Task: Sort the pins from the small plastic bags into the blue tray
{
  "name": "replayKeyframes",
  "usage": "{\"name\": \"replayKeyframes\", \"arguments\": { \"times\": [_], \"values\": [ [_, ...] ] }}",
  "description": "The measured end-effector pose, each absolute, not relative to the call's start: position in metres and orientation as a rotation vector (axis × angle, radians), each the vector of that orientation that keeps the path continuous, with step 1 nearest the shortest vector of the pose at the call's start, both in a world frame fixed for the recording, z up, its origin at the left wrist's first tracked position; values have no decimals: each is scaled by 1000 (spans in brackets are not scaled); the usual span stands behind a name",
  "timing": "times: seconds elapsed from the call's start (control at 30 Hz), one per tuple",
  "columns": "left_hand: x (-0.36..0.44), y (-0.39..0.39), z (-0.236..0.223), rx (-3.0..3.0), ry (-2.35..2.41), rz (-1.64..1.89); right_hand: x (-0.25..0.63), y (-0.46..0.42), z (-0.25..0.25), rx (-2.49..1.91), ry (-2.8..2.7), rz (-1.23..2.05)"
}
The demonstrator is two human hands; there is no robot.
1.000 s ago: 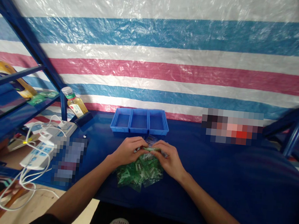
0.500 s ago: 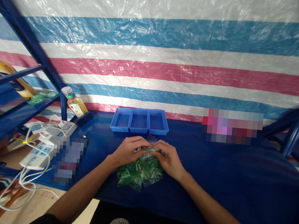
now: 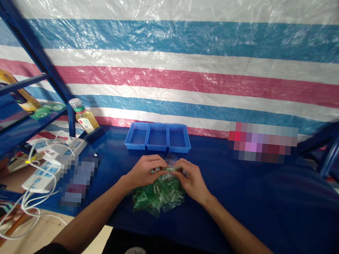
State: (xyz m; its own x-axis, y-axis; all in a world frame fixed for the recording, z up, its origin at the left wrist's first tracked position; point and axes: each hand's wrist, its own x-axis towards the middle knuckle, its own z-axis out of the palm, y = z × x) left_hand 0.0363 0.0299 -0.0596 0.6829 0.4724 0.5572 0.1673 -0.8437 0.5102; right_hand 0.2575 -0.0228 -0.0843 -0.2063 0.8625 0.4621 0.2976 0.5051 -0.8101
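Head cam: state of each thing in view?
Left hand, gripping a green packet above the pile
Right hand, gripping the same packet
Packet pile, loose heap on the blue cloth
Blue tray, three compartments, lying flat
Bottle, upright, capped
Power strip, cables plugged in

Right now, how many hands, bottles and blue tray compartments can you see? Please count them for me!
Hands: 2
Plastic bottles of yellow liquid: 2
Blue tray compartments: 3
Total: 7
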Motion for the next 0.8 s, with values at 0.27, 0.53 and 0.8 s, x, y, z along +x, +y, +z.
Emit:
{"name": "replayKeyframes", "arguments": {
  "times": [0.27, 0.53, 0.8],
  "values": [
    [34, 32, -61, 2515, 548, 976, 256, -22, -89, -1070, -1647, 750],
    [35, 31, -59, 2484, 512, 980, 258, -22, -83, -1041, -1677, 735],
    [38, 31, -59, 2492, 498, 960, 259, -22, -84, -949, -1733, 727]
  ]
}}
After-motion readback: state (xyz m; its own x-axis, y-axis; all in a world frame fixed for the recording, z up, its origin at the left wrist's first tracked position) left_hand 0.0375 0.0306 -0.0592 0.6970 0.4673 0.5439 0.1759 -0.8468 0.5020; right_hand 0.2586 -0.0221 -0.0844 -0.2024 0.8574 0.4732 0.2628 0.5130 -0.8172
